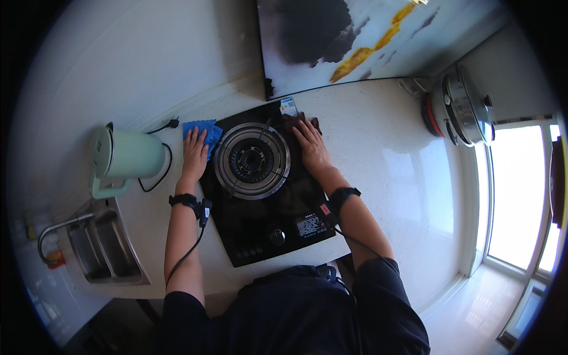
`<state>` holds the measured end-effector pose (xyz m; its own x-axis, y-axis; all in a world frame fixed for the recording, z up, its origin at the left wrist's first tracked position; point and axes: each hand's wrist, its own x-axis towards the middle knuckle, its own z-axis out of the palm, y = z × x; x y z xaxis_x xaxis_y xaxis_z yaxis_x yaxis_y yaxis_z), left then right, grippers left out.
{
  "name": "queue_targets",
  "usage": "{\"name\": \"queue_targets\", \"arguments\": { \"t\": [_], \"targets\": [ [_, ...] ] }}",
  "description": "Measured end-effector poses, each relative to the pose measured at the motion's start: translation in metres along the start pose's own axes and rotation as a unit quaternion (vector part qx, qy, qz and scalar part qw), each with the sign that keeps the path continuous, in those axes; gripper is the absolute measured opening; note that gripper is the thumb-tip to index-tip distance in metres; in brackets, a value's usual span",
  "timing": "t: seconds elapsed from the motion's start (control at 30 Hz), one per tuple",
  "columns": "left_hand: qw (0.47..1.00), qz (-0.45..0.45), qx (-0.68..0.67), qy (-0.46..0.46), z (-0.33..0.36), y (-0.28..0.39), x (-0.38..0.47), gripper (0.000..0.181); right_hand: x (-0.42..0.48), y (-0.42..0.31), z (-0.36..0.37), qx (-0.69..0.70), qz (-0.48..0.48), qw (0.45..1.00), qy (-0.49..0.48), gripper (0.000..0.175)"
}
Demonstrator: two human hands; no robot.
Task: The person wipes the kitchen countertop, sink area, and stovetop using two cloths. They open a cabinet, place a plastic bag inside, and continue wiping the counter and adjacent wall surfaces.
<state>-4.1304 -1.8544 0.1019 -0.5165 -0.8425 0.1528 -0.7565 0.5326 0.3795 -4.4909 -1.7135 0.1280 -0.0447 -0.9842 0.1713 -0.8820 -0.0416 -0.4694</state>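
Observation:
A single-burner gas hob with a black glass top (257,219) lies before me, set in the white counter. Its round burner (252,162) has a steel ring around it, with thin supports. At the hob's left rear edge, my left hand (194,148) presses on a blue cloth (214,132), its fingers spread over the fabric. A dark brown cloth (291,121) is under the fingers of my right hand (314,148), at the right rear edge of the glass. Just behind that cloth is a printed sticker (288,106). The control knob (277,237) sits at the front.
A mint-green electric kettle (133,155) stands at left, its black cord and plug (173,123) on the counter. Nearer me is a double steel sink (111,239) with a curved tap (41,242). A lidded steel pot (463,106) stands at right rear, near a bright window (517,195).

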Motion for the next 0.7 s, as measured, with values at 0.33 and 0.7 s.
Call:
{"name": "queue_targets", "arguments": {
  "t": [0.33, 0.7],
  "targets": [
    [0.999, -0.026, -0.002, -0.019, -0.005, 0.016, -0.032, 0.046, 0.015, 0.036, -0.013, -0.013, 0.035, 0.998, -0.040, 0.055],
    [0.994, -0.063, -0.040, 0.078, -0.003, 0.064, -0.156, 0.040, -0.276, 0.132, -0.106, -0.150, 0.416, 0.880, 0.175, 0.047]
  ]
}}
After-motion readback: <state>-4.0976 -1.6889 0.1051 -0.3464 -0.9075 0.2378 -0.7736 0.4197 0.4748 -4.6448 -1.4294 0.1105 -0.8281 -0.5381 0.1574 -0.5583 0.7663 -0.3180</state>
